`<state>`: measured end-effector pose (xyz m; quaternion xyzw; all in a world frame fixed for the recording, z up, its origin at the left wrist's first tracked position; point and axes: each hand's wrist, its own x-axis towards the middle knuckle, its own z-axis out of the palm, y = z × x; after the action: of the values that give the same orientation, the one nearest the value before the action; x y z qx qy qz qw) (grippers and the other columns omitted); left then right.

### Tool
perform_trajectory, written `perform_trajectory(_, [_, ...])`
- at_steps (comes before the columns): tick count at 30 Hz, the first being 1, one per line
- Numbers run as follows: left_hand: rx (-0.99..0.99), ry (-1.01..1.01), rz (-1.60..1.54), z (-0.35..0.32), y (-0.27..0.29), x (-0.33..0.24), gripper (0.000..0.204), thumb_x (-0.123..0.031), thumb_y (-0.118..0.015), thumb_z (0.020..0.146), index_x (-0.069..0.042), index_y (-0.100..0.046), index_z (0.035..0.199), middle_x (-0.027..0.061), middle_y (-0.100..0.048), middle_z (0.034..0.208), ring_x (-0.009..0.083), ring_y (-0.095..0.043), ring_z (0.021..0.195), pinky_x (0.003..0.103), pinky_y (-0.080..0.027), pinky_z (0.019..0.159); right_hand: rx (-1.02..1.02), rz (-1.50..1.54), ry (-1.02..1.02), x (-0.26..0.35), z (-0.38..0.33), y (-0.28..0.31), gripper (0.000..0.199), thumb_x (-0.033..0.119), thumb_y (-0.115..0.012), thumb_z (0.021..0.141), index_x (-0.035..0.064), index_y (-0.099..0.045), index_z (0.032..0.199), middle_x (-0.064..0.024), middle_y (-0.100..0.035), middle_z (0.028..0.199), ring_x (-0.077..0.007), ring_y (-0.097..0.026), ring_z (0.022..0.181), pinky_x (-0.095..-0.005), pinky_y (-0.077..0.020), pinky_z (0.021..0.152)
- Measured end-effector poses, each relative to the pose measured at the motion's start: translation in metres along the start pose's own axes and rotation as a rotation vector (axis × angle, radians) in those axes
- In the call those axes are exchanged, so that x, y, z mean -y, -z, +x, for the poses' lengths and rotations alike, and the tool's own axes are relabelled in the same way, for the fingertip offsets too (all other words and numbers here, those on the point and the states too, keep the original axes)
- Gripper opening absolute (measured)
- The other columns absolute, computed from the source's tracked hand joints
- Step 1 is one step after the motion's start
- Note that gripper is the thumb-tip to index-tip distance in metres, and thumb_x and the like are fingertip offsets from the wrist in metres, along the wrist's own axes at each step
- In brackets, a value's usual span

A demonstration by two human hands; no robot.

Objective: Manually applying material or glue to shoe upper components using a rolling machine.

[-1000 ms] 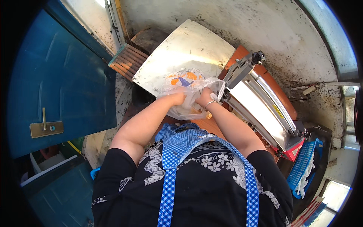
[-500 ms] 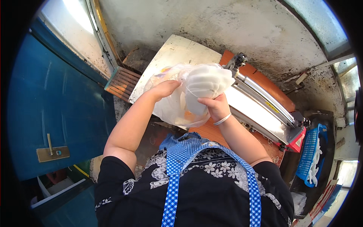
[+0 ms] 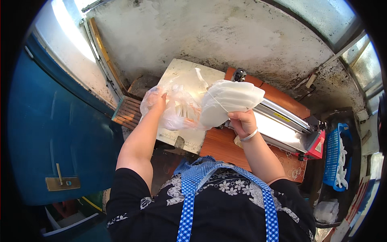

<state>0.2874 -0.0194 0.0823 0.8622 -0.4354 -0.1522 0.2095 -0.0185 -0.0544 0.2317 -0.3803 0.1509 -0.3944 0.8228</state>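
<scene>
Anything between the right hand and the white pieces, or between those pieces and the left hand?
Nothing visible between the right hand and the white pieces: it grips their lower edge. The plastic bag spreads between them and the left hand.

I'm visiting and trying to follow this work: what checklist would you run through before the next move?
1. Right hand holding the white stack: ok, its thumb lies over the near edge.
2. Left hand on the clear plastic bag: ok, though some fingers are hidden by the film.
3. Stack's layers lined up evenly: not ok, their edges are fanned out.
4. Thin white band passing all the way around the stack: cannot tell, only the part across its face shows.
5. Stack apart from the bag: cannot tell, they meet in this view.
</scene>
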Motion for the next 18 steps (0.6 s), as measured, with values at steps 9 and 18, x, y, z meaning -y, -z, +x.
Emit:
perform_trajectory(9, [-0.097,0.254,0.144,-0.008,-0.067,0.035,0.04,-0.033,-0.047,0.086,0.002,-0.057,0.102,0.0213,-0.058,0.097,0.0331,-0.052,0.1,0.041,-0.041,0.084,0.016,0.28,0.176,0.07,-0.045,0.014,0.062,0.004,-0.065,0.065,-0.0002,-0.04,0.122,-0.0121,-0.051,0.117,-0.0271,-0.048,0.11,-0.0407,-0.0371,0.096])
perform_trajectory(18, [0.514,-0.538,-0.84,-0.143,0.082,-0.172,0.051,-0.014,-0.061,0.078,-0.003,-0.041,0.123,0.0113,-0.054,0.112,0.0243,-0.053,0.102,0.037,-0.041,0.088,-0.22,-0.066,0.159,0.043,-0.088,0.03,0.058,0.003,-0.067,0.067,-0.0001,-0.043,0.119,-0.0101,-0.054,0.113,-0.0212,-0.051,0.106,-0.0348,-0.0396,0.092])
